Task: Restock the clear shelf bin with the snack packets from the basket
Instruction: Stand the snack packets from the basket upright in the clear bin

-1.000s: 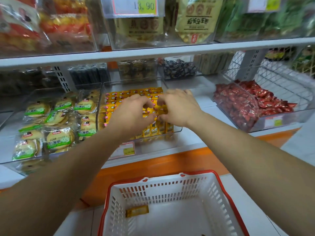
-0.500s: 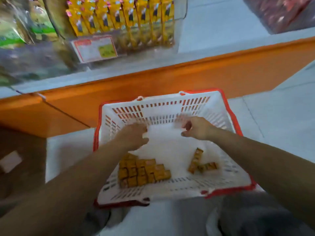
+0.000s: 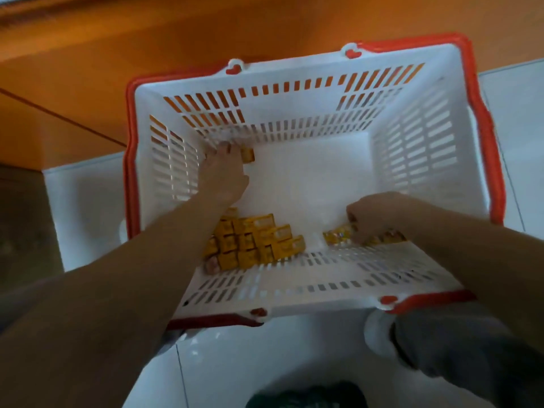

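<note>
Single head-worn view, looking steeply down from above

The one wide-angle camera sits on the person's head and faces down and slightly forward, close over the white basket (image 3: 412, 160), which fills the middle of the frame; both forearms enter from the near edge, the left hand (image 3: 225, 175) reaching toward the far left corner, the right hand (image 3: 374, 214) low at the near right, while the orange shelf base (image 3: 147, 39) runs across the far edge and pale floor tiles (image 3: 235, 363) lie nearest, edges bent and blurred
</note>
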The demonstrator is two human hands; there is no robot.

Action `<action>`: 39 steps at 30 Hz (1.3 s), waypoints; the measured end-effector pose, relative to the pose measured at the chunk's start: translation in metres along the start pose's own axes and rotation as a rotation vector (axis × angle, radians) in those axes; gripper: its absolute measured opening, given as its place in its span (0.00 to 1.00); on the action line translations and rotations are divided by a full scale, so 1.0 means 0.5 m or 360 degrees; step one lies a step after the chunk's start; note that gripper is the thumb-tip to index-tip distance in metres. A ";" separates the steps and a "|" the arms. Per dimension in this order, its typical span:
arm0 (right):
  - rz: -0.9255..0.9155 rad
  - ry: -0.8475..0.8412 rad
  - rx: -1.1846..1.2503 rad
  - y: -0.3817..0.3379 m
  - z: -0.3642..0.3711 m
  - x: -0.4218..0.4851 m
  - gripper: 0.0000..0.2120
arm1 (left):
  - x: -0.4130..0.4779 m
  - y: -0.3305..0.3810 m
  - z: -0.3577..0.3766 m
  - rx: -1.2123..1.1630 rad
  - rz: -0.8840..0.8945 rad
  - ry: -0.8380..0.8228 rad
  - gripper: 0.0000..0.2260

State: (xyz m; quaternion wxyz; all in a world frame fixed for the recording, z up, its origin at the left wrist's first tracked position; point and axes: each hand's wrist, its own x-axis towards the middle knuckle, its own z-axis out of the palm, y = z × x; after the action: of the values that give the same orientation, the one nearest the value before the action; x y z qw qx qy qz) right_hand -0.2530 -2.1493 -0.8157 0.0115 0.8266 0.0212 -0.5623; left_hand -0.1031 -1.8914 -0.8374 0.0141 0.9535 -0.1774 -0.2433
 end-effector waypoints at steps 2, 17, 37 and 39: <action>0.0007 -0.0045 -0.0050 -0.006 0.001 -0.003 0.26 | 0.006 -0.005 -0.002 0.0082 -0.0002 -0.0069 0.27; 0.0031 0.0225 0.0960 -0.064 -0.011 0.034 0.19 | -0.032 0.074 -0.005 -0.0166 0.0146 -0.0840 0.21; -0.0381 0.0444 0.2851 -0.064 -0.095 -0.015 0.13 | -0.047 0.082 -0.109 -0.1488 -0.0094 -0.0698 0.14; -0.0534 0.0542 0.3001 -0.062 -0.124 -0.058 0.12 | -0.071 0.101 -0.155 -0.1857 -0.0125 -0.0692 0.10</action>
State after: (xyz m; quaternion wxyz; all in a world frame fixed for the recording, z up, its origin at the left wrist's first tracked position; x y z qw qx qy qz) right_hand -0.2074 -2.1161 -0.7660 -0.7388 0.5530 -0.3190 -0.2157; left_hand -0.1127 -1.9312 -0.7473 0.4874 0.7231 0.0212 -0.4891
